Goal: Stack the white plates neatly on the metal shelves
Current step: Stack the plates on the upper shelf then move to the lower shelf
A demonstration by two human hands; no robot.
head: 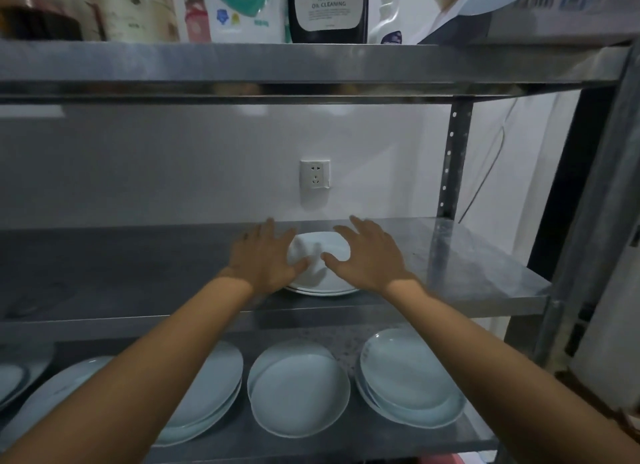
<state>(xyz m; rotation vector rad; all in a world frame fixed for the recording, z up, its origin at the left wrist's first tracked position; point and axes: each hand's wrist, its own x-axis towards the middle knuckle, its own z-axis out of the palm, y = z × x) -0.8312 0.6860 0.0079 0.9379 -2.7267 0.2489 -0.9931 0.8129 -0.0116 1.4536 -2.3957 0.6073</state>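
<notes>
**Step in hand: square the plate stack on the shelf.**

**Position.** The plate stack [318,247] sits on the middle shelf [478,269], near the front lip and roughly below the wall socket [314,179]. The rims showing at its near edge indicate at least 2 white plates. The left hand [265,255] lies on the left side of the stack and the right hand [369,255] on the right side. On both hands the fingers [356,226] are spread and nearly straight, laid over the rim, with the thumbs pointing inward across the top plate. Neither hand curls round or pinches anything. Contact appears to be a flat press only.

**Procedure (recommended).**
1. Press inward evenly with both palms so that the rims line up. Uneven pressure is likely to slide the top plate off-centre.
2. Check the near edge. The visible rims should sit concentric.
3. If the stack is too close to the lip, push it toward the wall with both hands together so that the plates do not shear apart.
4. Lift both hands straight up without dragging the top plate.

**Remaining work.** The lower shelf [242,441] carries several plate groups. The middle group [299,394] and the right group [412,377] overlap off-centre and probably need the same alignment.
</notes>
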